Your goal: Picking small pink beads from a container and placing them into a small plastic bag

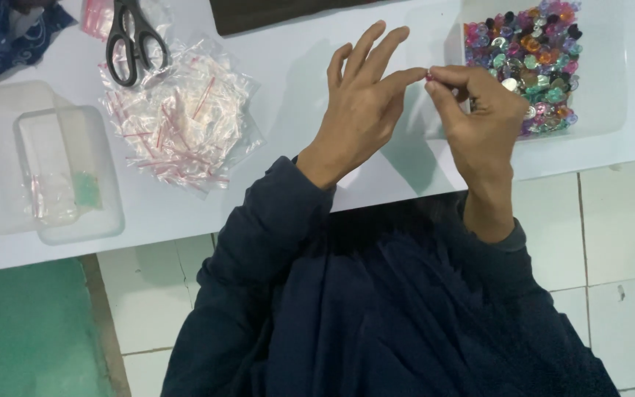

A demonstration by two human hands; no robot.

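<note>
At the far left of the white worktop lies blue patterned cloth, and below it a clear lidded box with a few small bags and something green inside. Next comes a heap of small clear bags with red strips, and black scissors rest on its upper edge. A dark flat thing lies at the top edge.

The left hand is raised above the worktop, fingers spread and pointing up, its thumb and forefinger closed on a tiny red bead. The right hand meets it there, its own thumb and forefinger pinched on the same bead, so both hands are clamped on it, fingertips touching. Whether a thread or bag is also held is too small to tell.

To the right, just behind the right hand, a clear tray holds a pile of coloured heart gems.

As I judge it, the step in hand is fine handling of one bead between the fingertips. A next move would call for a steady, light pinch, as the bead is small and could easily slip.
</note>
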